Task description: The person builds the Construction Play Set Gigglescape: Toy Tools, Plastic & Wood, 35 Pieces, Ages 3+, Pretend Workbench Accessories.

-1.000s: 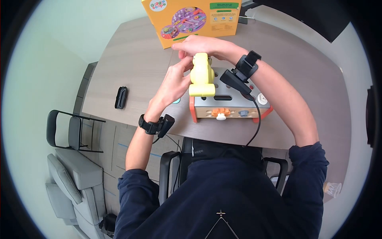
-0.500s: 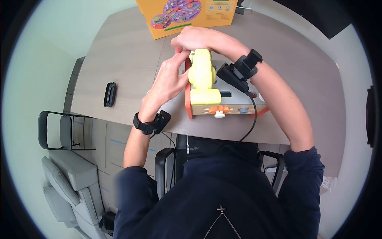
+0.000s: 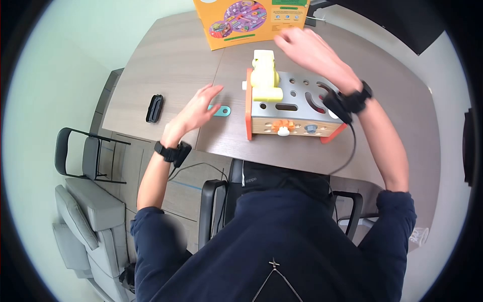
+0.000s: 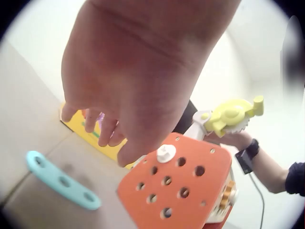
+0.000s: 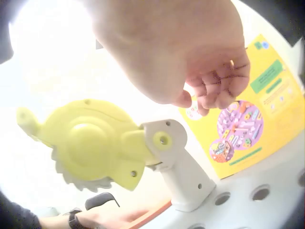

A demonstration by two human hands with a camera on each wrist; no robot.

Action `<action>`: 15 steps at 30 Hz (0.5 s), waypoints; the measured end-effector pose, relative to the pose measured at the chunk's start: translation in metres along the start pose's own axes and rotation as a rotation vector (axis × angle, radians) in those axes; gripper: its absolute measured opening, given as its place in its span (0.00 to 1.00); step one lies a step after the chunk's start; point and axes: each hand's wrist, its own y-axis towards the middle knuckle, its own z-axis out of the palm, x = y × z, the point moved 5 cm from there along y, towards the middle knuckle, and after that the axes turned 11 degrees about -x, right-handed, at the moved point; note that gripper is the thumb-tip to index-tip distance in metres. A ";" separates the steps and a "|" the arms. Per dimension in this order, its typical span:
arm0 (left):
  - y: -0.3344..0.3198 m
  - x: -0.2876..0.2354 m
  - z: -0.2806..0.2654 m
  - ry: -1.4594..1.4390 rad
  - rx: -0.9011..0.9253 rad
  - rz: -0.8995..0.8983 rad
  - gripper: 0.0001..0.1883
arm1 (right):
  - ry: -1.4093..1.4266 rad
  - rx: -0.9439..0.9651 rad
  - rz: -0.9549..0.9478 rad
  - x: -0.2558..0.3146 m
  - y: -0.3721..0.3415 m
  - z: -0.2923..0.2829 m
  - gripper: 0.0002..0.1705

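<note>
The yellow toy saw [image 3: 265, 75] stands on its grey arm [image 5: 186, 174] at the left end of the workbench box [image 3: 302, 102]. My left hand [image 3: 195, 109] is off the box to its left, fingers spread, holding nothing, with thumb and fingertips over a teal strip with holes [image 4: 51, 173]. My right hand [image 3: 317, 55] hovers behind the box's top, its fingers loosely bent and empty in the right wrist view. A white knob [image 4: 166, 153] sits in the orange side panel [image 4: 190, 210]. An orange gear [image 3: 283, 125] is on the front.
A yellow printed box [image 3: 256, 30] stands at the back of the table [image 3: 176, 60]. At the left lies a black case [image 3: 155, 108]. A cable hangs from the right wrist camera beside the workbench box. A chair [image 3: 90, 151] and grey sofa [image 3: 93, 206] are beyond the table's left side.
Both hands have come away from the saw: the left moved left and down to the teal strip, the right moved right. The saw now stands with no hand on it.
</note>
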 end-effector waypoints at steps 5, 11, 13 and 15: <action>-0.042 0.024 0.013 0.078 0.053 -0.099 0.32 | 0.086 0.188 0.158 -0.007 -0.080 -0.029 0.26; -0.030 0.026 -0.006 -0.294 -0.225 -0.317 0.33 | 0.261 0.164 0.130 -0.007 -0.120 -0.011 0.22; -0.020 0.004 -0.023 -0.400 -0.331 -0.256 0.35 | 0.351 0.168 0.115 -0.007 -0.123 -0.001 0.20; -0.012 -0.034 -0.047 -0.531 -0.391 -0.225 0.40 | 0.418 0.199 0.098 0.001 -0.125 0.010 0.21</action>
